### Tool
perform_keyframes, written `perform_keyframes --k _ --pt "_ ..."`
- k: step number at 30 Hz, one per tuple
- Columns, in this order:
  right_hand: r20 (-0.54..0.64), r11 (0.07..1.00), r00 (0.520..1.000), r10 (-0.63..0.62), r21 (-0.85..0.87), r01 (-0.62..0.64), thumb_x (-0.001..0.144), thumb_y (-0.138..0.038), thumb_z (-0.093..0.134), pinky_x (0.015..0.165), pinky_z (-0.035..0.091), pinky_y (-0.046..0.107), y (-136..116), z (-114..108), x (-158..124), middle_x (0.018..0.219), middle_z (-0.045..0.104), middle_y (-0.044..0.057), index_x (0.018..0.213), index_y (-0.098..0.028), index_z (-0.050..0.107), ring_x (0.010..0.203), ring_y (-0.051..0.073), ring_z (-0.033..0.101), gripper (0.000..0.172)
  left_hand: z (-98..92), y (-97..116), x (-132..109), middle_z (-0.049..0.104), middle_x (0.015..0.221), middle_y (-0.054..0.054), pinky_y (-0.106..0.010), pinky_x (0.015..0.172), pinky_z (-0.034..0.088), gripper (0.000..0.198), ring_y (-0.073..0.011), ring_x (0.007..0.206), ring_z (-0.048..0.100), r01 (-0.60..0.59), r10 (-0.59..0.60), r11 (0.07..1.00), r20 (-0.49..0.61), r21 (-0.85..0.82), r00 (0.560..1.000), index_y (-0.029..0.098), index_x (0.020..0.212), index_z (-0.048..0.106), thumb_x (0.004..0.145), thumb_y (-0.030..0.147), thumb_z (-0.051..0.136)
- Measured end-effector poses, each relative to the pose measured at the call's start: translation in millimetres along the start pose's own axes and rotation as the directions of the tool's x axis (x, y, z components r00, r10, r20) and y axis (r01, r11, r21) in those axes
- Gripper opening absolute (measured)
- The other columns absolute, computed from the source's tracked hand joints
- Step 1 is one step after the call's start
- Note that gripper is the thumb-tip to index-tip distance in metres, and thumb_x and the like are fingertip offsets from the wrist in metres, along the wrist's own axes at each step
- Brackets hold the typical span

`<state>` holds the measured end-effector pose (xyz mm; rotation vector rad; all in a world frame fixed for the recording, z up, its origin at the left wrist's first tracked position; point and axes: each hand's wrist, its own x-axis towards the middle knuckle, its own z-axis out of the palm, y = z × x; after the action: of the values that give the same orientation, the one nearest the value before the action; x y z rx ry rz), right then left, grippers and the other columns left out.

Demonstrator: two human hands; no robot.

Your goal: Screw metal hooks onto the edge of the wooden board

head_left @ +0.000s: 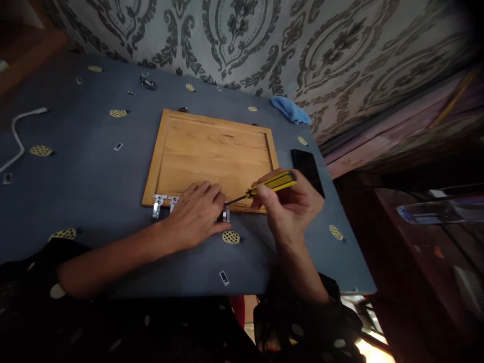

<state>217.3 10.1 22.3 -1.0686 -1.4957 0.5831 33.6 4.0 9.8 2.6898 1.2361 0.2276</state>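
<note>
A framed wooden panel (219, 156) lies flat on the table. Along its near edge runs a silver metal bracket (159, 201) with plates and bent ends; its middle is hidden under my left hand (198, 214). The fingers of that hand curl over the bracket, with the thumb on the near side, holding it against the panel. My right hand (289, 209) is closed around the yellow and black handle of a screwdriver (272, 183). The screwdriver slants down to the left, its tip close to my left fingers at the bracket's right end. Whether the tip touches a screw cannot be made out.
A blue patterned cloth (75, 201) covers the table. Right of the panel lie a black phone (307, 169) and a blue rag (290, 110). Small metal parts (147, 82) sit at the back, by the patterned wall. A white cable (17, 133) lies at the left.
</note>
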Motion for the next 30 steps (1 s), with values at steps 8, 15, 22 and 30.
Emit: perform_keyframes --k 8,15,22,30 --pt "-0.078 1.000 0.997 -0.013 0.023 0.015 0.084 -0.047 0.076 0.037 0.042 0.023 -1.1 -0.1 0.4 0.064 0.059 -0.004 0.072 -0.024 0.062 0.045 0.009 0.055 0.029 1.6 -1.3 -0.3 0.064 0.105 -0.010 -0.037 0.085 0.045 0.042 -0.0276 0.102 0.058 -0.017 0.017 1.000 -0.017 0.013 1.000 0.012 0.103 0.064 0.091 0.052 0.069" --pt "0.013 1.000 1.000 0.019 -0.022 -0.019 0.085 -0.034 0.076 0.046 0.046 0.025 -0.6 0.5 -2.5 0.070 0.059 -0.004 0.074 -0.024 0.062 0.053 0.009 0.054 0.020 0.0 0.2 0.1 0.064 0.103 -0.011 -0.039 0.085 0.046 0.038 -0.0278 0.101 0.058 -0.009 0.009 1.000 -0.022 -0.004 1.000 0.012 0.102 0.063 0.093 0.049 0.067" --pt "0.041 0.998 0.998 0.047 -0.042 -0.045 0.084 -0.035 0.076 0.048 0.049 0.025 2.0 0.0 -3.5 0.073 0.059 -0.003 0.076 -0.024 0.063 0.057 0.011 0.056 0.019 -1.5 0.9 0.6 0.064 0.106 -0.011 -0.041 0.088 0.046 0.040 -0.0287 0.104 0.058 0.003 -0.003 1.000 0.007 -0.005 1.000 0.012 0.104 0.063 0.093 0.051 0.066" --pt "0.060 0.998 0.998 0.018 -0.054 -0.015 0.083 -0.032 0.077 0.046 0.047 0.025 3.0 -0.3 -1.7 0.071 0.057 -0.004 0.074 -0.024 0.062 0.055 0.010 0.054 0.019 -4.1 1.8 1.2 0.064 0.108 -0.012 -0.041 0.090 0.047 0.045 -0.0301 0.107 0.058 0.016 -0.016 1.000 0.054 -0.002 0.998 0.010 0.109 0.064 0.091 0.051 0.069"
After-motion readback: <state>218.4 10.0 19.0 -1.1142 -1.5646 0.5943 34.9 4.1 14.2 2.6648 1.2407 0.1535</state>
